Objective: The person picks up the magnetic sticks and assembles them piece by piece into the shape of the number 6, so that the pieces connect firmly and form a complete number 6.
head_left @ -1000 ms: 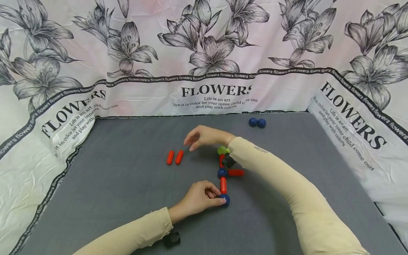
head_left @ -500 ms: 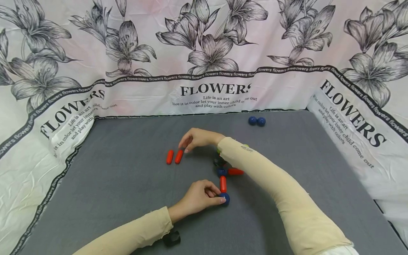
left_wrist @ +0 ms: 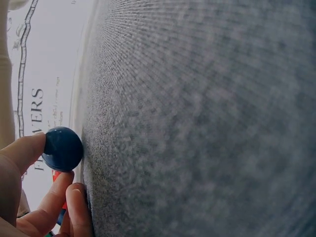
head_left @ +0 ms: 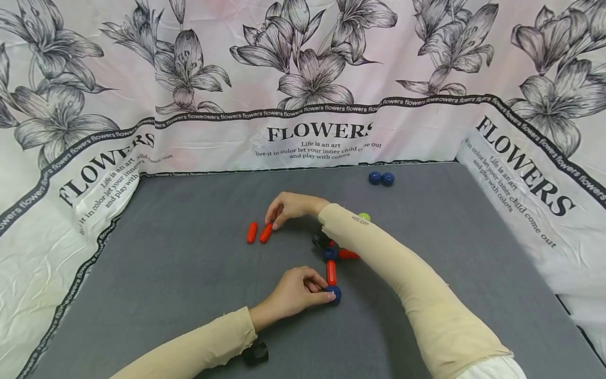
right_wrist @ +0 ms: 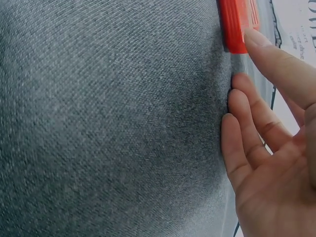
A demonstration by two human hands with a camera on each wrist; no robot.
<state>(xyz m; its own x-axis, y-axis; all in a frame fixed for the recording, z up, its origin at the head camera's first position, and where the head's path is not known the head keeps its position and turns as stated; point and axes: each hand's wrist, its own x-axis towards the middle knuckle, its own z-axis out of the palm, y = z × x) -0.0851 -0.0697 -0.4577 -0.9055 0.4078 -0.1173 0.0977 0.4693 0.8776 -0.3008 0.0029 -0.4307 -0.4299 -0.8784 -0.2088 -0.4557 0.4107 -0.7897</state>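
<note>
My left hand (head_left: pixel 300 288) pinches a blue ball (left_wrist: pixel 63 149) between thumb and fingers at the near end of a joined piece. From that ball a red rod (head_left: pixel 331 272) runs up to a second blue ball (head_left: pixel 330 253), where another red rod (head_left: pixel 347 253) points right. My right forearm hides much of the piece's far part; a bit of a green ball (head_left: pixel 364 216) shows past the sleeve. My right hand (head_left: pixel 294 206) pinches the upper end of a loose red rod (head_left: pixel 266 233) lying on the table. In the right wrist view its thumb touches the rod's end (right_wrist: pixel 239 24).
Another loose red rod (head_left: pixel 252 232) lies just left of the pinched one. Two blue balls (head_left: pixel 381 179) sit side by side near the table's back edge. Grey cloth covers the table (head_left: pixel 180 263), and a flower-printed curtain (head_left: pixel 203 142) rises behind and at both sides.
My right hand has moved left and down to the nearer loose red rod, its forearm now covering more of the joined piece. The left hand keeps its place on the blue ball.
</note>
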